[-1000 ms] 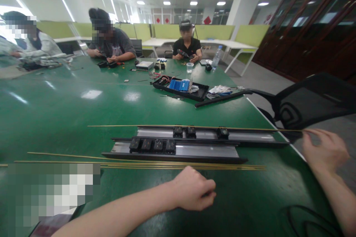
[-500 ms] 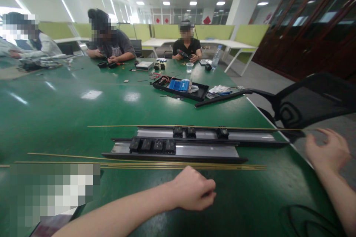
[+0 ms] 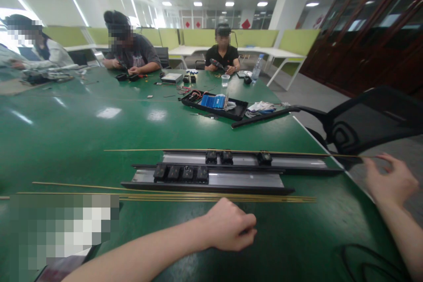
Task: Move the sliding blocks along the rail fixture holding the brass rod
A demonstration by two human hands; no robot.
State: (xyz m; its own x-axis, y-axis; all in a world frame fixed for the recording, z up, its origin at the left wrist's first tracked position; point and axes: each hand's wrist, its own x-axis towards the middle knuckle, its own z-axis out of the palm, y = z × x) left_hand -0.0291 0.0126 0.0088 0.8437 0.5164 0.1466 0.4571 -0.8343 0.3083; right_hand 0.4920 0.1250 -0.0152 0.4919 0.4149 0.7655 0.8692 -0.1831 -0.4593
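My left hand point(image 3: 233, 224) is closed in a loose fist above the green table, just in front of a bundle of thin brass-coloured rods point(image 3: 264, 198); nothing sticks out of it. At the right table edge, my right hand point(image 3: 393, 183) has thumb and fingertips at the end of a single long brass-coloured rod point(image 3: 297, 153). That rod runs left along the back of the farther dark channel rail point(image 3: 297, 161), which carries three black blocks point(image 3: 226, 157). The nearer channel rail point(image 3: 244, 179) holds several black blocks point(image 3: 173, 173) side by side.
Beyond the rails lies a black tray point(image 3: 231, 112) with a blue finned part point(image 3: 213, 101), beside gloves point(image 3: 261, 108) and a black strip point(image 3: 261, 118). A chair point(image 3: 376, 119) stands at right. A black cable point(image 3: 363, 251) lies near front right. Several people sit across the table.
My right hand has shifted slightly down and right, its fingers around the rod end a little changed. The rod and my left hand look the same.
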